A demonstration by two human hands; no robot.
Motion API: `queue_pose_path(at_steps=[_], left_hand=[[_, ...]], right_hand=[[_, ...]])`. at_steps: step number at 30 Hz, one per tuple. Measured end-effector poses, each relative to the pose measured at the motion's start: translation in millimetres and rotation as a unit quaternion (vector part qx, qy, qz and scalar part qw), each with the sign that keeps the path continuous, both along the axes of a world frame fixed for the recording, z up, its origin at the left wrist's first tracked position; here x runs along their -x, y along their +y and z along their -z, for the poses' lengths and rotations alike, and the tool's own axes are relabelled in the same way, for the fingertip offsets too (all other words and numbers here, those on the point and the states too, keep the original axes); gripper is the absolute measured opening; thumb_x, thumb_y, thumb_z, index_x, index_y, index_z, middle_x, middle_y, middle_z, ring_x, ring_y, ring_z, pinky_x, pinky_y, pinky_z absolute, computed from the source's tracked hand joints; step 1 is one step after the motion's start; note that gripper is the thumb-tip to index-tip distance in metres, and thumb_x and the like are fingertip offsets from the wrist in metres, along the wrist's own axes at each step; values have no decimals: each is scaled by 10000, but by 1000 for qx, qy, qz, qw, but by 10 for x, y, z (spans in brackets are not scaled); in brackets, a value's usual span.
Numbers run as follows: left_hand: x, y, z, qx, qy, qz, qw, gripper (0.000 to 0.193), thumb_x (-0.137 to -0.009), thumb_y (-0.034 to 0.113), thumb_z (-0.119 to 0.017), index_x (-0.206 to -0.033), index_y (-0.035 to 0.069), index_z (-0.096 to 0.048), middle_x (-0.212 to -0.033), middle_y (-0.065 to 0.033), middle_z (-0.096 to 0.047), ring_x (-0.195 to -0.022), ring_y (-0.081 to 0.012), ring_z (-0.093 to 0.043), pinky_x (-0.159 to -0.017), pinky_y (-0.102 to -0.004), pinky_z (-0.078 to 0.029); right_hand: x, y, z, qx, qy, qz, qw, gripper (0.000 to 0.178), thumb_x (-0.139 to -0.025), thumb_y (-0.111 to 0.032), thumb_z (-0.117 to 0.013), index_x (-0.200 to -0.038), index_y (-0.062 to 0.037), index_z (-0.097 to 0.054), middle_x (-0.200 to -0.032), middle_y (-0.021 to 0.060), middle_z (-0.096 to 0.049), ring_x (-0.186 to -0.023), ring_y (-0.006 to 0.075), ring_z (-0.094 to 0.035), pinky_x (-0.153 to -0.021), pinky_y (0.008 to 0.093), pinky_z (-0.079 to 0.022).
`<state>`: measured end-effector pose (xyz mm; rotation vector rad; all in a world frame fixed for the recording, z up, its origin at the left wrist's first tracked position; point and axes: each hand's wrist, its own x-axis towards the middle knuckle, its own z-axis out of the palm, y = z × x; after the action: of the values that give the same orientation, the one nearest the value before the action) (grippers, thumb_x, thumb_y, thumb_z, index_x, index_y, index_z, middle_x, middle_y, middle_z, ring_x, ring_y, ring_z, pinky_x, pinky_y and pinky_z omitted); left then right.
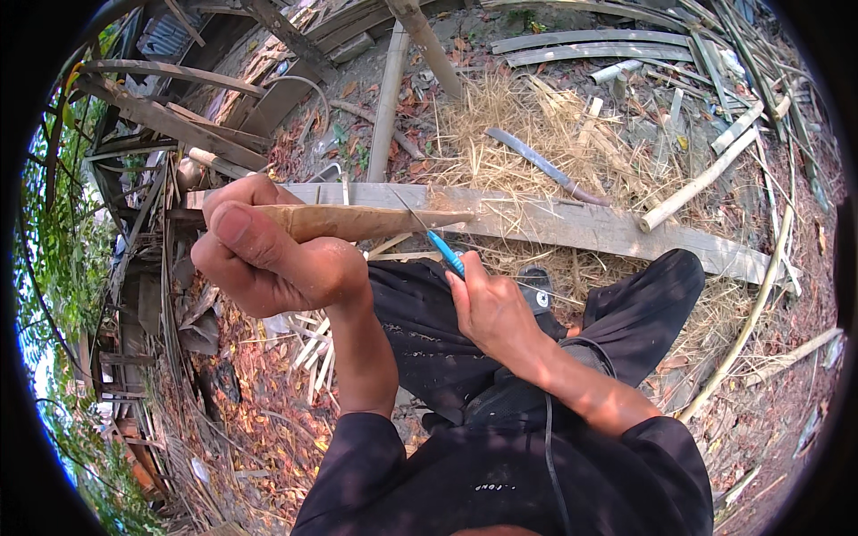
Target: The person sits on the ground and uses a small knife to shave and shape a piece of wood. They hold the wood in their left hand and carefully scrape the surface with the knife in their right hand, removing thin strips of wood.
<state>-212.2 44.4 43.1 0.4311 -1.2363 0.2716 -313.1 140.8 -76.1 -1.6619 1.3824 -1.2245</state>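
My left hand [277,246] is closed around a pale carved wooden piece [384,221], which narrows to a thin tip on the right. The hand hides its thick end. My right hand [496,308] grips the turquoise handle [445,252] of a slim file-like tool. Its thin dark metal shaft [409,208] slants up and left across the wooden piece near the tapered part. The shaft is too thin to tell its exact shape. Behind the wood lies a long grey plank [643,230], with pale dust on it near the tip.
A curved blade with a brown handle [536,165] lies beyond the plank on straw shavings [492,116]. Bamboo poles [715,179] and split slats [599,49] are scattered at the right and far side. Wooden beams [170,125] stand at the left. My dark-trousered legs [420,330] are bent below.
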Motion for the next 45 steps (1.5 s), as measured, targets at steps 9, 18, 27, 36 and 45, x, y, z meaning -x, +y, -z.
queue_pose_path(at_steps=[9,18,27,36,45], left_hand=[[-5,64,-4,-3,8,18,1000,302,-969,158,-424,-701,59,-327,-561,-36,-398,-519,-96,-324,-479,-240,-258],[-47,52,-23,26,-6,-15,1000,302,-974,186,-419,-714,54,-342,-574,-50,-416,-500,-91,-352,-429,-214,-278],[-18,26,-16,17,25,-37,999,310,-973,201,-439,-713,53,-359,-582,-50,-433,-484,-92,-370,-404,-204,-294],[-69,56,37,5,41,-90,995,298,-960,210,-472,-722,41,-413,-613,-68,-491,-486,-93,-419,-403,-191,-367],[-59,42,53,23,34,-104,994,325,-943,220,-506,-691,38,-413,-626,-85,-529,-487,-108,-471,-375,-190,-380]], right_hand=[[8,-47,330,-16,66,0,998,200,-920,-125,-479,-887,64,-424,-518,242,-521,-488,411,-556,-435,487,-424],[126,-137,646,-72,116,28,990,209,-919,-147,-490,-897,55,-444,-524,255,-519,-511,437,-555,-457,486,-432],[72,-190,851,-103,44,23,993,209,-911,-143,-508,-929,55,-444,-499,248,-507,-468,435,-536,-429,486,-412],[77,-244,760,-73,68,18,995,238,-926,-172,-469,-942,64,-449,-539,258,-536,-531,450,-558,-484,514,-439],[62,-256,922,-88,62,18,994,236,-939,-201,-441,-950,35,-445,-546,260,-539,-546,461,-559,-512,524,-441]])
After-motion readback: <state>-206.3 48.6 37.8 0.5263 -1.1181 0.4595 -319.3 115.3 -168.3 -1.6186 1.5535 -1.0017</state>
